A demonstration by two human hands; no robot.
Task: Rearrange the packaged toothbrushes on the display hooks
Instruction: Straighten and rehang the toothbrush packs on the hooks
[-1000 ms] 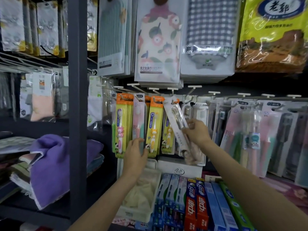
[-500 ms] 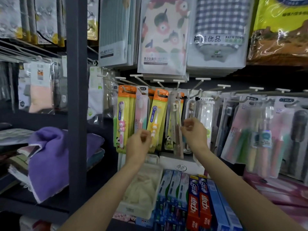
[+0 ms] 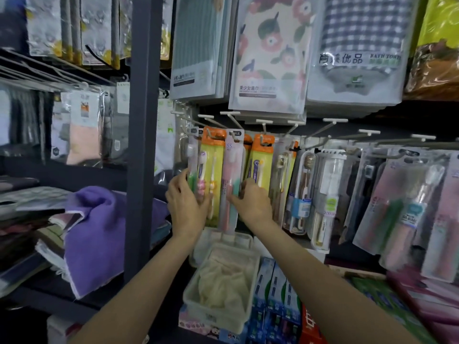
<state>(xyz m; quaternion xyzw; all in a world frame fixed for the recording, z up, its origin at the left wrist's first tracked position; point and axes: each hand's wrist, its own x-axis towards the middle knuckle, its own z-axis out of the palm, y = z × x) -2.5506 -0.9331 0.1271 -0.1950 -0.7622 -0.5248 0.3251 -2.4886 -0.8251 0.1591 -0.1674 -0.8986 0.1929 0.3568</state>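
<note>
- Pink-backed toothbrush pack (image 3: 232, 180) hangs on a display hook (image 3: 233, 120), between two yellow-and-orange packs (image 3: 213, 170).
- My right hand (image 3: 250, 202) pinches the pink pack's right edge, fingers curled on it.
- My left hand (image 3: 185, 202) grips a clear pack with a green-handled brush (image 3: 191, 167), thumb on its left edge; it hangs leftmost in the row.
- Below my hands: white plastic bin (image 3: 223, 281) and boxed toothpaste (image 3: 275, 294).
- Purple towel (image 3: 99, 232) lies folded on the shelf left of the dark upright post (image 3: 142, 145).

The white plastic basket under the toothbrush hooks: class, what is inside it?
The white plastic basket holds a crumpled, pale cream mesh-like material. Anything beneath that material is covered and cannot be seen.
</note>
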